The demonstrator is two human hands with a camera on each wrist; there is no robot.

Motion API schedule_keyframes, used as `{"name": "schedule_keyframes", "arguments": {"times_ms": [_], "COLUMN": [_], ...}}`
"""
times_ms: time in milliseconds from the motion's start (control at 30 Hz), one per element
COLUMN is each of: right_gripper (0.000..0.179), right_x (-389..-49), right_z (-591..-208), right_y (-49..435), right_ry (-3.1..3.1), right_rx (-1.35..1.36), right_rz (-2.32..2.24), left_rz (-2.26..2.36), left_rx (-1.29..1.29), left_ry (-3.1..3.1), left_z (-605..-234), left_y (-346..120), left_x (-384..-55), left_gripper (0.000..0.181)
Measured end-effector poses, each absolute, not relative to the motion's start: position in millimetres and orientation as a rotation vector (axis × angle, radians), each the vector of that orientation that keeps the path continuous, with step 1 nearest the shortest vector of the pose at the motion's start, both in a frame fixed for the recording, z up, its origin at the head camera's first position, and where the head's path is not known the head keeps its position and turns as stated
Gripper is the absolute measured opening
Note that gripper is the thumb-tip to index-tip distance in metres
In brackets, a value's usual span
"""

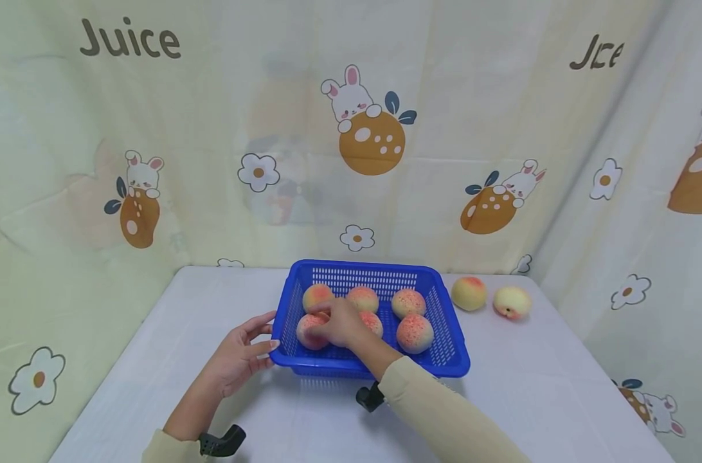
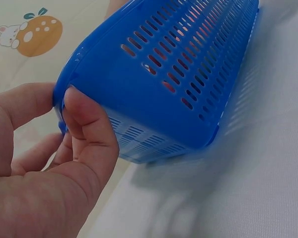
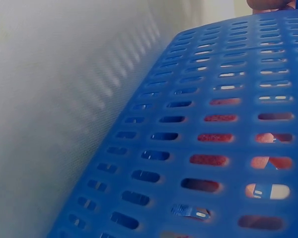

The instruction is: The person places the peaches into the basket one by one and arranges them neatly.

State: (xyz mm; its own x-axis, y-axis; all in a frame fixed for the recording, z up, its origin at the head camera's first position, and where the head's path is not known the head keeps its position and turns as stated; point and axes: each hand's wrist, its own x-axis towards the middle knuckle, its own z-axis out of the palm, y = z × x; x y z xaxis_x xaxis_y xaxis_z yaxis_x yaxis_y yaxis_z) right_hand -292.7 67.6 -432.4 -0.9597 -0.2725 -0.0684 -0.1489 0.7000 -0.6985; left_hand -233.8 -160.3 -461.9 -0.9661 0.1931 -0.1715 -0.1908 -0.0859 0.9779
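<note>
A blue plastic basket (image 1: pixel 456 357) with slotted walls stands on the table, several peaches inside. My left hand (image 1: pixel 235 360) grips the basket's left rim; in the left wrist view the thumb and fingers (image 2: pixel 89 111) pinch the rim from both sides. Reaching over the front wall, my right hand (image 1: pixel 345 325) has its thumb and fingers curled round the speckled pink peach (image 1: pixel 310 337) at the front left. Behind that one sits a yellow-orange peach (image 1: pixel 316 296). The right wrist view shows mostly the slotted wall (image 3: pixel 188 144), and the right hand is hidden there.
Two more peaches lie on the table right of the basket, a yellow one (image 1: pixel 469 294) and a pale one (image 1: pixel 512 302). A printed curtain (image 1: pixel 212 116) hangs behind the white table (image 1: pixel 524 386). Other peaches (image 1: pixel 414 333) fill the basket's right side.
</note>
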Motion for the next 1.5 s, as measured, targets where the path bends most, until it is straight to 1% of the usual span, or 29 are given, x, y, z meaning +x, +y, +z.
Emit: {"name": "schedule_keyframes", "arguments": {"times_ms": [267, 700, 1000, 1267, 1400, 1500], "right_gripper": [0.049, 0.042, 0.043, 0.045, 0.044, 0.044], "right_x": [-292, -292, -285, -273, -270, -268], "right_z": [-432, -431, -425, -422, -420, -420], "right_y": [65, 70, 80, 98, 110, 120], "right_ry": [2.746, 2.758, 2.834, 2.881, 2.851, 2.815], "right_rx": [-0.328, -0.346, -0.474, -0.589, -0.568, -0.480], "right_rz": [-1.102, -1.127, -1.132, -1.188, -1.304, -1.419], "left_rz": [2.144, 2.142, 2.132, 2.135, 2.130, 2.127], "left_rx": [0.007, -0.005, -0.021, -0.021, -0.019, -0.019], "left_ry": [1.916, 1.929, 1.961, 1.960, 1.961, 1.961], "left_z": [-461, -461, -461, -459, -458, -459], "left_y": [-161, -161, -160, -160, -160, -160], "left_x": [-233, -233, -234, -235, -235, -234], "left_gripper": [0.067, 0.066, 0.067, 0.067, 0.067, 0.067]}}
